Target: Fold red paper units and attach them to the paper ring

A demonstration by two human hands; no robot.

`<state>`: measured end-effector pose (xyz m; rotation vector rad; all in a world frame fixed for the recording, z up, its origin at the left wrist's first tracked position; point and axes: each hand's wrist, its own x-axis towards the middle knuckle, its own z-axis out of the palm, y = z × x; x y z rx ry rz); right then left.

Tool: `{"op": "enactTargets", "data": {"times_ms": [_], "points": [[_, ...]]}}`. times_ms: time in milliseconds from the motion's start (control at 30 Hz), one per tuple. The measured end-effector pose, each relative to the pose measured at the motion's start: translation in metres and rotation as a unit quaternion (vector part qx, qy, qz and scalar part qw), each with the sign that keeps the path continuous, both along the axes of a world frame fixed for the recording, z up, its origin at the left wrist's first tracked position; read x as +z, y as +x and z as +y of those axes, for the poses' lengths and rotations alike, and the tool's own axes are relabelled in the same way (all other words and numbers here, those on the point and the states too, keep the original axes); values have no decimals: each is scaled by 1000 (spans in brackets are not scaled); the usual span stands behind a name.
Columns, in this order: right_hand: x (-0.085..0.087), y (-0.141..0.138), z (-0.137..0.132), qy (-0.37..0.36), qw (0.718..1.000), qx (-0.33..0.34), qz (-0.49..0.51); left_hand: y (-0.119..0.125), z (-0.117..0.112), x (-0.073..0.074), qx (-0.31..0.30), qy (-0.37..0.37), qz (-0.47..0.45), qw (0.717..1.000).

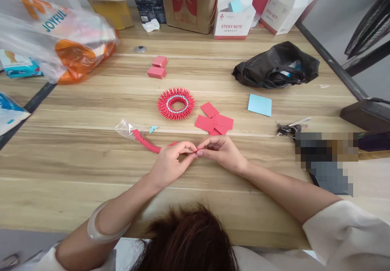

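My left hand (172, 159) and my right hand (221, 151) meet at the middle of the wooden table (91, 169), fingers pinched together on a small red folded paper piece (196, 151). A red chain of folded paper pieces (146, 142) runs left from my left hand towards a clear plastic wrapper (123, 128). Beyond my hands lies a red spiky paper ring (176, 103) with a pale inner edge. Loose red paper slips (215, 120) lie just right of the ring. A tiny light-blue folded piece (153, 128) sits near the chain.
Two pink note blocks (157, 68) and a blue paper sheet (259, 105) lie further back. A black plastic bag (276, 66), keys (288, 128), a large clear shopping bag (55, 31), cardboard boxes (185, 5) and sticky-note boxes (233, 19) line the far edge.
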<state>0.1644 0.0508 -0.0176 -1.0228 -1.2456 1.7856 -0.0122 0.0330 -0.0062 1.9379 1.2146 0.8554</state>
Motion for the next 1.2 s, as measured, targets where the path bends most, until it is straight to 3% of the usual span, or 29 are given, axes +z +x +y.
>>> {"op": "enactTargets", "data": {"times_ms": [167,500,767,867,1000,1200], "points": [[3,-1,-2,6,1000,-4,4,1,0,1,12,-22,8,1000],[1,-2,-5,8,999,-30,-18,2,-2,4,-39,-59,-49,996],[2,-2,-3,45,998,-32,-30,1,2,5,48,-150,-122,980],[3,-3,-3,27,999,-34,-27,2,4,8,79,-164,-154,971],[2,-4,-2,6,999,-10,-38,2,7,7,78,-187,-182,962],[0,-2,-2,16,999,-32,6,1,9,5,75,-251,-215,941]]}}
